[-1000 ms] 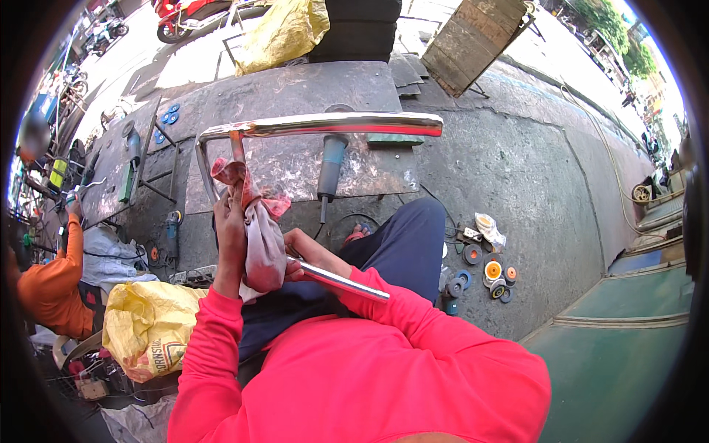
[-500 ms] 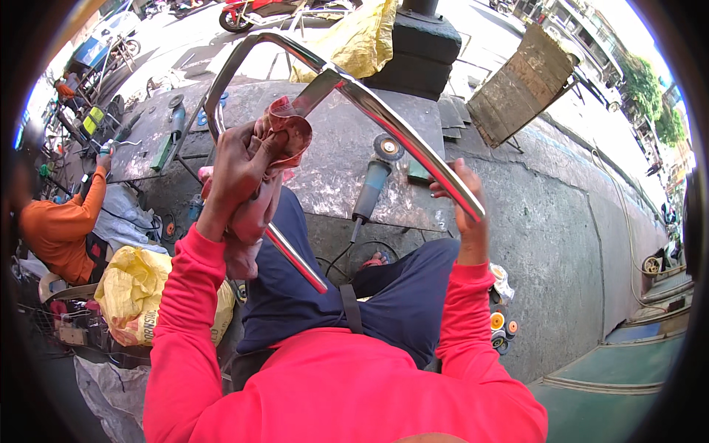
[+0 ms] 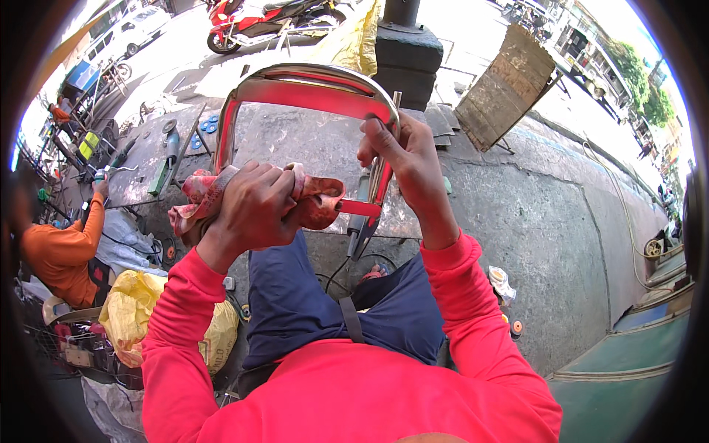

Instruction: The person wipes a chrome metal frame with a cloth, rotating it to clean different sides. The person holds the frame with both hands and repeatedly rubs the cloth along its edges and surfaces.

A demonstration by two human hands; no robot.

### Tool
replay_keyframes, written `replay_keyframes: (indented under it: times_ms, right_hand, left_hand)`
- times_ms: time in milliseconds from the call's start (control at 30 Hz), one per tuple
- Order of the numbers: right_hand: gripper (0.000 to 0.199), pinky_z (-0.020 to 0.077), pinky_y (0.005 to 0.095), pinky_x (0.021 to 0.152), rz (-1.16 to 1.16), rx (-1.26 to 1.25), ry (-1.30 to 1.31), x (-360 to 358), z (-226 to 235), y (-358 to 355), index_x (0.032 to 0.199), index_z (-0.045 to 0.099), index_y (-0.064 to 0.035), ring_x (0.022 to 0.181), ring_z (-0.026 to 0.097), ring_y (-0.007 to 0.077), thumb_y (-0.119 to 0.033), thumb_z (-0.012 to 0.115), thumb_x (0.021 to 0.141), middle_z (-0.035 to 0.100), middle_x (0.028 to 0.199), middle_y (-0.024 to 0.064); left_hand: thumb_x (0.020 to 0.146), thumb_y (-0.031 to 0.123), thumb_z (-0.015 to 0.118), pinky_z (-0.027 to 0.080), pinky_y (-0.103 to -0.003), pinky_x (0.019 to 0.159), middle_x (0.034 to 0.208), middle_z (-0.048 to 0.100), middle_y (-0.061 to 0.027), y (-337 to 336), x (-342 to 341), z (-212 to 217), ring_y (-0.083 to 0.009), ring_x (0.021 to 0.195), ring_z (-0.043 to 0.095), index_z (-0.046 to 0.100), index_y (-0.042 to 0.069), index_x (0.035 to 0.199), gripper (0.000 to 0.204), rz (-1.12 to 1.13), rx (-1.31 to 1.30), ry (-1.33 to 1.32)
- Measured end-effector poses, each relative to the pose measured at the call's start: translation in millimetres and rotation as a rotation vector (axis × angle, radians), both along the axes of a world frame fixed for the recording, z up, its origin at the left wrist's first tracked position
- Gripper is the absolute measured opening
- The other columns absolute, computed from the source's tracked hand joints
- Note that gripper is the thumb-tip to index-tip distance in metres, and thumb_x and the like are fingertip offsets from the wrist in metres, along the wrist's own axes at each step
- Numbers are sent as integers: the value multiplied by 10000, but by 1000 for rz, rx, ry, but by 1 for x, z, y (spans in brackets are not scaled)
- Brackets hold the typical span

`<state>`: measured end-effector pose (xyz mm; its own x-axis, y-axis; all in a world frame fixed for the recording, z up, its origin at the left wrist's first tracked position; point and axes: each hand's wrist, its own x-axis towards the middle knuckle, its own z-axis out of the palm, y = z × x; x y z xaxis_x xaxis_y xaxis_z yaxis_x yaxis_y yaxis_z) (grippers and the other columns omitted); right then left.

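Note:
A shiny bent metal tube frame [image 3: 310, 72] is raised over my lap, its curved top bar away from me and a crossbar nearer. My left hand [image 3: 258, 201] is closed round a red-stained rag [image 3: 323, 203], which is wrapped about the crossbar; some cloth hangs out on the left. With fingers curled round the tube, my right hand [image 3: 406, 151] grips the frame's right side. Red from my sleeves mirrors in the metal. Behind the frame an angle grinder [image 3: 354, 244] lies partly hidden on a worn metal sheet [image 3: 266, 136], its cord running toward my feet.
At left, a person in orange [image 3: 63, 247] works beside a yellow sack [image 3: 133, 306]. Another grinder [image 3: 171, 144] lies on the sheet's left part. A dark post base [image 3: 408, 63] and a wooden board [image 3: 506, 88] stand beyond. A red motorcycle [image 3: 269, 26] is parked farther off.
The frame has turned and come round so its curved bar faces away. My right hand has moved up and left and closed on its side. My left hand and the rag have come lower.

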<state>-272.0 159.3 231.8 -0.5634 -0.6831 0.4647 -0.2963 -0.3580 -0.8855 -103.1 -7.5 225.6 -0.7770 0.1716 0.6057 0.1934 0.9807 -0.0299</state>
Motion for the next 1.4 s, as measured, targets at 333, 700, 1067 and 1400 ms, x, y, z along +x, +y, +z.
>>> replay_keyframes:
  times_ms: [333, 700, 1067, 1400]
  right_hand:
    - [347, 363, 195, 438, -110, -168, -201, 19, 3, 26, 955, 625, 8, 475, 461, 26, -308, 735, 866, 544, 640, -29]
    - [409, 382, 201, 457, -116, -128, -180, 13, 2, 43, 1010, 602, 11, 484, 471, 29, -363, 703, 881, 557, 682, -22]
    - [532, 373, 234, 455, -229, 1, -124, 19, 13, 29, 900, 529, -21, 471, 424, 86, -550, 492, 941, 435, 590, 1]
    - [794, 397, 248, 485, -239, -137, -329, 19, 9, 15, 1061, 567, 50, 546, 490, 120, -676, 266, 948, 543, 796, 74]
  left_hand:
    - [691, 192, 754, 444, -397, 655, 789, 585, -130, 8, 8, -33, -312, 698, 579, 588, 1, 896, 325, -142, 111, 295]
    - [984, 160, 466, 479, -315, 826, 1063, 587, -55, -72, 49, -134, -153, 943, 586, 542, 0, 1143, 237, 279, 1180, 564]
    - [842, -9, 595, 526, -310, 809, 1024, 690, -147, -19, 26, -143, -185, 971, 678, 540, -54, 1227, 391, 138, 977, 264]
    - [935, 18, 571, 505, -259, 821, 1071, 672, -117, -31, 36, -182, -128, 974, 634, 566, -75, 1198, 279, 127, 1325, 136]
